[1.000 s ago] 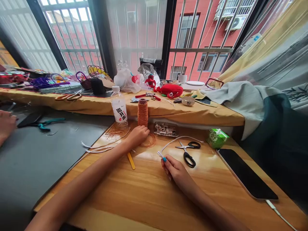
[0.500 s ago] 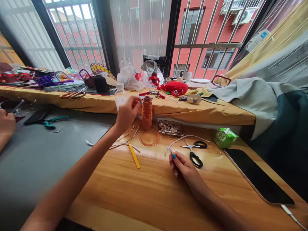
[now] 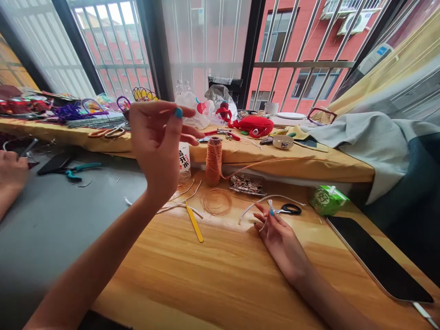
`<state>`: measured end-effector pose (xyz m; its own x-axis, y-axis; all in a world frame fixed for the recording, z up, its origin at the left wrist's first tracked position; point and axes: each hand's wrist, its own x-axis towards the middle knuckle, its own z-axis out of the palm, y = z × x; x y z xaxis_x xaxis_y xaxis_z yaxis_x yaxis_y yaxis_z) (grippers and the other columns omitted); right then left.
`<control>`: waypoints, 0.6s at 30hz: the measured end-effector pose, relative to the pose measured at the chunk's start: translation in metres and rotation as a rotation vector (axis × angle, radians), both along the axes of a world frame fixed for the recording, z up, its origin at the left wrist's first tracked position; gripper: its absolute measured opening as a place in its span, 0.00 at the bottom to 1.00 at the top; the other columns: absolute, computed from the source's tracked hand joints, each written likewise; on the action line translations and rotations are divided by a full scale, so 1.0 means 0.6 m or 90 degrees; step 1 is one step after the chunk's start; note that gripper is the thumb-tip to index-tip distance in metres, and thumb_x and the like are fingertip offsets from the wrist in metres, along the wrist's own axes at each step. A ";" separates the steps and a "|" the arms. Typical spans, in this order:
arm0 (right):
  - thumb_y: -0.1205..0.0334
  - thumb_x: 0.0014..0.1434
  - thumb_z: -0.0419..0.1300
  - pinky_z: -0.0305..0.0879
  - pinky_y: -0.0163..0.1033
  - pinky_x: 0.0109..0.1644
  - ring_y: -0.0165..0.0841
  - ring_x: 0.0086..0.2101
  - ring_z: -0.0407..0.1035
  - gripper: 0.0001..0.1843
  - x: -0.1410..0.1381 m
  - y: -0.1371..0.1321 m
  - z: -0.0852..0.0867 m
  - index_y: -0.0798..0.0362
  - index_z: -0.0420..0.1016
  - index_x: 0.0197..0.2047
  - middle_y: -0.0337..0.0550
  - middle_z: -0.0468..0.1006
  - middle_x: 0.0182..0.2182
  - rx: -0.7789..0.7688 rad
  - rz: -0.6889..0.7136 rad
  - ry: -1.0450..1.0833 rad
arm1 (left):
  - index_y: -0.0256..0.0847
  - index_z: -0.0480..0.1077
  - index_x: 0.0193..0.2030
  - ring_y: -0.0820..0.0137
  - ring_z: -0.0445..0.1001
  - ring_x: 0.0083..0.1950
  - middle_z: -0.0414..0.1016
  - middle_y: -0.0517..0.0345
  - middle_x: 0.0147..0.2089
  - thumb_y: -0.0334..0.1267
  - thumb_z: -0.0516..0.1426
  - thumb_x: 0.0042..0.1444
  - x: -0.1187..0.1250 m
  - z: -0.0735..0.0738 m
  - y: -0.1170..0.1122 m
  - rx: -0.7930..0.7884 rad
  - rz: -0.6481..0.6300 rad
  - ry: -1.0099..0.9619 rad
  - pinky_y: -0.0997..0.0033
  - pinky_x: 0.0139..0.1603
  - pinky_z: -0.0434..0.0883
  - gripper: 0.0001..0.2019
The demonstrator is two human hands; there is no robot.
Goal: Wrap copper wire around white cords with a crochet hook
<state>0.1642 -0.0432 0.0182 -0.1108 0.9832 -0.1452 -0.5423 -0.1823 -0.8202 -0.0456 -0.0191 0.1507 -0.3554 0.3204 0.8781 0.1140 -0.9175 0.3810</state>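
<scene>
My left hand is raised in front of the window ledge, left of a cone of orange thread. Its thumb and forefinger are pinched together; whatever is between them is too small to make out. Over the wooden table, my right hand pinches a short, folded white cord between thumb and fingers. Just behind it are another white cord and black-handled scissors, partly hidden by the hand. A loose coil of orange thread lies before the cone.
A yellow tweezer-like tool and white cords lie left of centre. A clear tray holds small pieces. A tablet and green carton stand right. Another person's hand is far left, near teal-handled pliers.
My left hand has risen and come nearer from beside the thread cone. My right hand has lifted slightly and moved right with the white cord, now covering part of the scissors.
</scene>
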 end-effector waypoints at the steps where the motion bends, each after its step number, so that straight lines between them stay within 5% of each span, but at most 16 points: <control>1: 0.61 0.44 0.62 0.62 0.31 0.39 0.27 0.40 0.63 0.04 0.001 0.001 0.001 0.49 0.72 0.27 0.34 0.66 0.48 0.007 -0.009 0.010 | 0.42 0.59 0.33 0.79 0.69 0.21 0.71 0.63 0.31 0.29 0.51 0.53 0.003 -0.003 -0.001 -0.038 -0.026 0.037 0.78 0.17 0.65 0.05; 6: 0.57 0.50 0.56 0.61 0.39 0.46 0.33 0.49 0.59 0.06 0.001 0.000 0.005 0.48 0.71 0.27 0.36 0.63 0.52 0.071 0.055 0.019 | 0.39 0.62 0.31 0.80 0.66 0.19 0.70 0.64 0.24 0.28 0.51 0.50 0.026 -0.039 0.001 -0.327 -0.105 0.502 0.80 0.19 0.63 0.03; 9: 0.56 0.51 0.56 0.57 0.43 0.50 0.36 0.52 0.56 0.08 -0.002 -0.009 0.008 0.49 0.71 0.26 0.40 0.65 0.51 0.093 0.175 0.026 | 0.38 0.63 0.33 0.80 0.66 0.24 0.70 0.64 0.25 0.29 0.50 0.50 0.043 -0.070 0.005 -0.357 -0.079 0.690 0.80 0.24 0.63 0.04; 14: 0.55 0.51 0.56 0.56 0.46 0.50 0.39 0.52 0.57 0.09 -0.008 -0.023 0.005 0.51 0.72 0.30 0.44 0.60 0.55 0.101 0.337 -0.022 | 0.39 0.64 0.36 0.79 0.66 0.25 0.70 0.63 0.26 0.31 0.48 0.51 0.064 -0.104 0.007 -0.378 -0.067 0.741 0.79 0.27 0.62 0.06; 18: 0.56 0.49 0.58 0.60 0.41 0.44 0.36 0.43 0.66 0.10 -0.007 -0.026 0.001 0.54 0.72 0.25 0.47 0.63 0.52 0.094 0.383 -0.040 | 0.39 0.63 0.38 0.77 0.66 0.26 0.69 0.62 0.27 0.31 0.48 0.52 0.070 -0.117 0.010 -0.391 0.001 0.715 0.78 0.28 0.62 0.07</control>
<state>0.1601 -0.0590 0.0191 -0.6474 0.7613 -0.0367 -0.3293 -0.3228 -0.8874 -0.0037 -0.0131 0.0808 0.4809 0.7788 0.4028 0.6486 -0.6251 0.4342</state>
